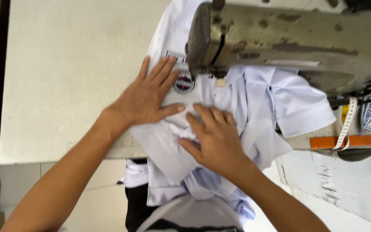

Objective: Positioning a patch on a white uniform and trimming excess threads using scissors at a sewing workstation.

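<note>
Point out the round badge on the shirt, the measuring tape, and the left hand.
round badge point(183, 82), head view, its middle.
measuring tape point(346, 122), head view, hanging strip.
left hand point(144, 96), head view, back of hand.

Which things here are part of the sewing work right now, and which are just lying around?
In use:
left hand, flat on the white shirt
right hand, pressing the shirt
round badge
sewing machine

Lying about:
measuring tape
orange strip
</note>
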